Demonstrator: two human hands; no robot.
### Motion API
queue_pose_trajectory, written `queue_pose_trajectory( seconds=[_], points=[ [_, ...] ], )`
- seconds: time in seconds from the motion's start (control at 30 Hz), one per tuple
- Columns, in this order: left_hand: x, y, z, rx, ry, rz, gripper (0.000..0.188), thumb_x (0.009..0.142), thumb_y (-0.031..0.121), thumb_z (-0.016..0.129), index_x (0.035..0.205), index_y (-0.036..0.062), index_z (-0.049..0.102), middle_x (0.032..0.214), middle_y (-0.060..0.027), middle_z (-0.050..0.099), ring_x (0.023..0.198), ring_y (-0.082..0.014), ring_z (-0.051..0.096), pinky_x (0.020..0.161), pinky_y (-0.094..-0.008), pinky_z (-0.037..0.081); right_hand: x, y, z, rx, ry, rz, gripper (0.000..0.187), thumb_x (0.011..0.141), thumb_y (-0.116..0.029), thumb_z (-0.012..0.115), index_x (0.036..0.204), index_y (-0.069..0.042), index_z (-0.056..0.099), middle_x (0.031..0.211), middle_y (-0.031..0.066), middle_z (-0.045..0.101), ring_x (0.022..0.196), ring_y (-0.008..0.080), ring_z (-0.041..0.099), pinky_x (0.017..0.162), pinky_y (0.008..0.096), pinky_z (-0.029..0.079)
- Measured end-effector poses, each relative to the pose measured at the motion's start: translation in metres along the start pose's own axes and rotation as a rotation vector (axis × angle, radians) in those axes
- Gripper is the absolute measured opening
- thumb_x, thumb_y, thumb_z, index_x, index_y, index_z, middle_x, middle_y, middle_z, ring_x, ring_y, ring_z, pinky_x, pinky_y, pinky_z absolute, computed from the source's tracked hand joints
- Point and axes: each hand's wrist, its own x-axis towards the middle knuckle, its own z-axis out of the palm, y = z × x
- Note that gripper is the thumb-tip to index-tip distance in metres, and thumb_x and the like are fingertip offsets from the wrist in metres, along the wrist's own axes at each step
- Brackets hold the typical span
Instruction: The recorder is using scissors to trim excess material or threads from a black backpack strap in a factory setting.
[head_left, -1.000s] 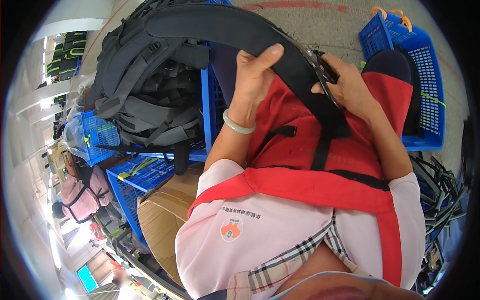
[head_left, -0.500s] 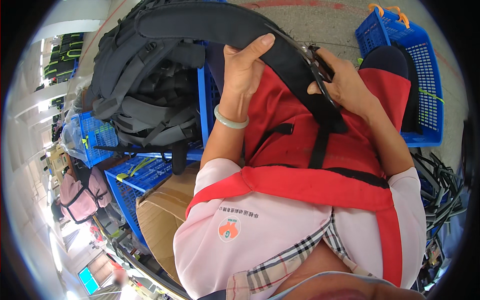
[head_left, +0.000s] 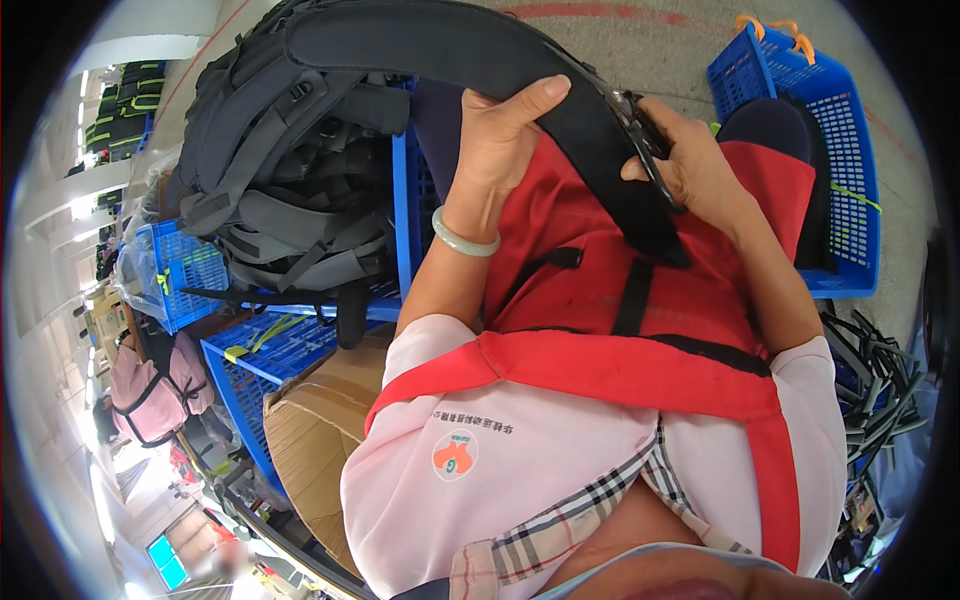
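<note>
A long, curved black padded strap (head_left: 420, 45) arches from the backpack at the upper left down over my red apron (head_left: 560, 215). My left hand (head_left: 505, 130), wearing a pale bangle, is closed on its middle, with the thumb flat on top and the fingers beneath. At the strap's right edge my right hand (head_left: 695, 165) is closed around dark scissors (head_left: 655, 175). Their metal lies along the strap's edge. The blade tips are hard to make out. The strap's lower end (head_left: 660, 245) hangs loose over the apron.
Dark grey backpacks (head_left: 270, 190) are heaped on blue crates (head_left: 265, 340) to my left, beside an open cardboard box (head_left: 320, 425). A blue basket (head_left: 855, 200) with dark pieces inside stands at the right. Below it lies a pile of black straps (head_left: 880, 390).
My left hand has shifted slightly right along the strap, closer to the right hand. The right hand keeps nearly the same place at the strap's edge. The whole view has moved a little.
</note>
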Motion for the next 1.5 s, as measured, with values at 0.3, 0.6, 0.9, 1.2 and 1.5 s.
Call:
queue_pose_trajectory(
  seconds=[0.3, 0.6, 0.9, 1.2, 1.5],
  points=[
    [0.015, 0.019, 0.006, -0.079, -0.033, 0.038, 0.020, 0.081, -0.008, 0.065, 0.097, 0.0038, 0.066, 0.093, -0.0051, 0.068, 0.086, -0.0165, 0.066, 0.081, -0.0306, 0.053, 0.007, -0.023, -0.014, 0.014, -0.061, 0.097, 0.051, 0.072, -0.034, 0.080, 0.096, 0.000, 0.052, 0.064, 0.0053, 0.039, 0.061, 0.0139, 0.037, 0.055, 0.0300, 0.036],
    [0.011, 0.013, 0.013, -0.069, -0.040, 0.017, 0.020, 0.080, -0.008, 0.066, 0.096, 0.0039, 0.066, 0.091, -0.0044, 0.068, 0.084, -0.0154, 0.066, 0.078, -0.0295, 0.054, 0.014, -0.025, -0.025, -0.022, -0.127, 0.137, 0.045, 0.074, -0.030, 0.080, 0.090, -0.001, 0.051, 0.064, 0.0042, 0.037, 0.060, 0.0132, 0.035, 0.054, 0.0308, 0.033],
    [0.012, 0.011, 0.017, -0.039, -0.076, -0.019, 0.021, 0.079, -0.007, 0.068, 0.097, 0.0035, 0.065, 0.093, -0.0052, 0.067, 0.086, -0.0158, 0.065, 0.078, -0.0299, 0.053, 0.023, -0.035, -0.037, 0.008, -0.127, 0.162, 0.040, 0.076, -0.027, 0.079, 0.089, -0.001, 0.051, 0.062, 0.0005, 0.037, 0.058, 0.0104, 0.033, 0.050, 0.0276, 0.029],
    [0.022, 0.034, 0.021, -0.083, 0.011, 0.056, 0.013, 0.084, -0.003, 0.065, 0.095, 0.0032, 0.067, 0.091, -0.0055, 0.068, 0.084, -0.0162, 0.066, 0.079, -0.0304, 0.054, 0.027, -0.050, -0.038, -0.019, -0.114, 0.181, 0.039, 0.077, -0.027, 0.078, 0.092, -0.002, 0.052, 0.062, 0.0008, 0.040, 0.058, 0.0103, 0.036, 0.051, 0.0273, 0.031],
    [0.018, 0.025, 0.019, -0.037, -0.071, 0.061, 0.019, 0.084, -0.005, 0.062, 0.100, 0.0048, 0.064, 0.097, -0.0072, 0.068, 0.092, -0.0201, 0.066, 0.088, -0.0368, 0.053, 0.032, -0.062, -0.050, -0.144, -0.158, 0.119, 0.042, 0.076, -0.029, 0.078, 0.091, -0.001, 0.050, 0.063, 0.0049, 0.038, 0.060, 0.0132, 0.035, 0.054, 0.0287, 0.034]
  ],
)
